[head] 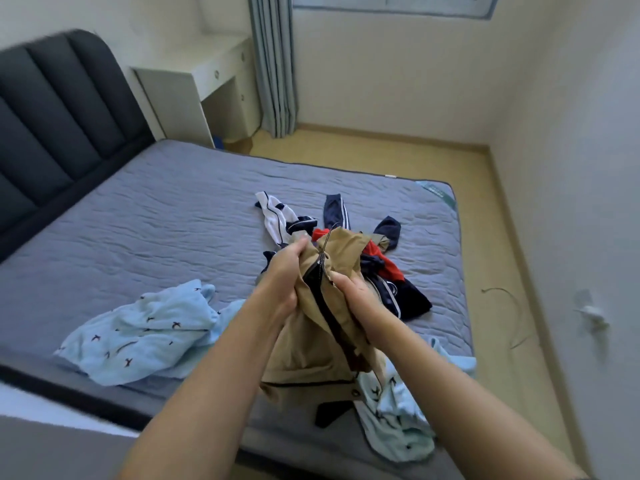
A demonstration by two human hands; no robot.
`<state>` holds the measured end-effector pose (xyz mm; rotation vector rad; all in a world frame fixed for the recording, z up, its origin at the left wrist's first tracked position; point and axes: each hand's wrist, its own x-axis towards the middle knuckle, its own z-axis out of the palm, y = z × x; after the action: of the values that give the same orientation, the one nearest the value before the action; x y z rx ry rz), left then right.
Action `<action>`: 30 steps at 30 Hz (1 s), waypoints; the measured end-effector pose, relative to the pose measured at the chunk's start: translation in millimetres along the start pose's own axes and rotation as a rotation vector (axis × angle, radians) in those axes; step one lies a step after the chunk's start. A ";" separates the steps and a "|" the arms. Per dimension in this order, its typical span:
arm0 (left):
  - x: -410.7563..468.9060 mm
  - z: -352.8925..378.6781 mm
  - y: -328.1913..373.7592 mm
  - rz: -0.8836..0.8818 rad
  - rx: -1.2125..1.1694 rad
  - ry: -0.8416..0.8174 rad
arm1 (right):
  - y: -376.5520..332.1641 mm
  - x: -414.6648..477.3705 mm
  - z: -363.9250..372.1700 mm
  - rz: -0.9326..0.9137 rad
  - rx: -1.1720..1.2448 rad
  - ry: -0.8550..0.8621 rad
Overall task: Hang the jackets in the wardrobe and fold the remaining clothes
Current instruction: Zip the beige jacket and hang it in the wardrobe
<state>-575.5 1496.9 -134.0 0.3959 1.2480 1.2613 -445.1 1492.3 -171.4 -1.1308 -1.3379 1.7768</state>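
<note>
A tan jacket (311,344) with a black zipper hangs bunched above the bed, held up by both hands. My left hand (284,271) grips its upper left edge and my right hand (356,296) grips the fabric just right of the zipper. Behind it lies a heap of navy, red and white clothes (388,271) on the grey mattress (173,216). A light blue garment with small dark bird prints (138,334) lies spread at the left. Another light blue printed piece (398,420) hangs over the near right corner.
A dark padded headboard (59,126) closes the bed's left side. A white desk (204,84) and grey curtain (273,64) stand beyond it. Tan floor (502,271) runs along the right, with a thin wire loop (512,313) on it. No wardrobe is in view.
</note>
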 end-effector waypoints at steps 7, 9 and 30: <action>-59.6 42.6 67.4 0.165 0.015 -0.142 | -74.7 -33.1 0.2 -0.228 -0.471 -0.149; -78.2 59.2 94.8 0.289 0.017 -0.208 | -104.5 -36.8 11.7 -0.385 -0.442 0.034; -107.3 46.8 166.1 1.172 0.818 0.259 | -263.5 -39.8 -45.9 -0.538 -0.984 0.393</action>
<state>-596.4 1479.4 67.4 1.7911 1.8116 1.7070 -388.7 1550.9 86.4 -1.3075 -2.0523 0.4285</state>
